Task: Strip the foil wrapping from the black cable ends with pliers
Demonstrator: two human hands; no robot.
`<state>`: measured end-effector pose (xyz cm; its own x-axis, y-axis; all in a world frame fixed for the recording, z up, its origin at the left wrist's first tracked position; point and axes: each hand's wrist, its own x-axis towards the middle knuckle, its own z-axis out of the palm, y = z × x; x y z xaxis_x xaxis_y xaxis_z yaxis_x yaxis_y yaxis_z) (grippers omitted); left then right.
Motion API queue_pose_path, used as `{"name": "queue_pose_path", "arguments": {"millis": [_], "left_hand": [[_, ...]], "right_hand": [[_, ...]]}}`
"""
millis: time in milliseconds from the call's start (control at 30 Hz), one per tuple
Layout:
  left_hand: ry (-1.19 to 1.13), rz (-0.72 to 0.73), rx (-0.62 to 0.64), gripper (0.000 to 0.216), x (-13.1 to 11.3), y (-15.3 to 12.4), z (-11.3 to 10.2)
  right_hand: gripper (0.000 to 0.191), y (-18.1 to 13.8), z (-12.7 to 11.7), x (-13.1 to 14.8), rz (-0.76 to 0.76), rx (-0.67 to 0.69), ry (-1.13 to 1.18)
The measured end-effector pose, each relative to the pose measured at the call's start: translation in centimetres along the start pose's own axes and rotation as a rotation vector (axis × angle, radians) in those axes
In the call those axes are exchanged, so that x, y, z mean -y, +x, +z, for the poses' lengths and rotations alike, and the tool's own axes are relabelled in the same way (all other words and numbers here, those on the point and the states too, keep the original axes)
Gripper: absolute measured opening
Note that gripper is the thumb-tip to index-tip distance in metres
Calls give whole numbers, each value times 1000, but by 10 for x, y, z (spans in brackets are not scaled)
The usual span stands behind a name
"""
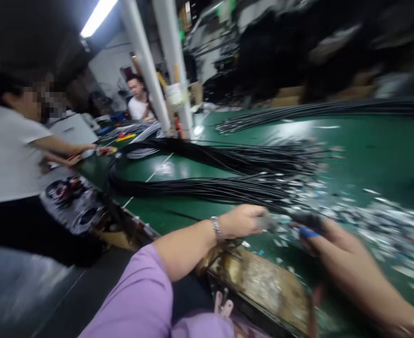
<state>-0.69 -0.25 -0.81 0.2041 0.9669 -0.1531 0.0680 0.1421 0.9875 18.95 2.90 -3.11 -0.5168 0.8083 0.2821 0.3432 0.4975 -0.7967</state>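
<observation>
Left hand (244,220) closed (blurred), gripping cable end (268,221)

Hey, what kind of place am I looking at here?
Probably a cable assembly workshop: bundles of black cables lie across a long green bench, and other workers handle wires further along it.

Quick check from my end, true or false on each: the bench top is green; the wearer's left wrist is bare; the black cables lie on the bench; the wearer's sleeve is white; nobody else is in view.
1. The bench top is green. True.
2. The left hand has a bare wrist. False: it wears a metal band.
3. The black cables lie on the bench. True.
4. The wearer's sleeve is white. False: it is lilac.
5. Nobody else is in view. False: a person in white works at the left, another farther back.
</observation>
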Motion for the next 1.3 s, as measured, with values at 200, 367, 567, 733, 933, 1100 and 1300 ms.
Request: {"name": "queue_pose_path", "arguments": {"millis": [200, 367, 567, 733, 933, 1100, 1300], "left_hand": [[-56, -97, 49, 53, -7, 2, 2], [3, -96, 62, 58, -9, 2, 4], [70, -86, 69, 59, -10, 1, 6], [66, -91, 105, 57, -8, 2, 5], [163, -54, 45, 51, 1, 5, 2], [172, -83, 77, 46, 2, 5, 1], [173, -89, 108, 47, 2, 6, 1]], "right_hand": [[36, 11, 7, 13, 208, -179, 545], [45, 8, 9, 16, 227, -157, 719], [42, 9, 12, 19, 340, -143, 847], [42, 11, 15, 17, 443, -123, 937], [38, 13, 13, 19, 471, -101, 982], [35, 13, 13, 20, 495, -78, 987], [32, 13, 15, 18, 492, -64, 1003]]}}
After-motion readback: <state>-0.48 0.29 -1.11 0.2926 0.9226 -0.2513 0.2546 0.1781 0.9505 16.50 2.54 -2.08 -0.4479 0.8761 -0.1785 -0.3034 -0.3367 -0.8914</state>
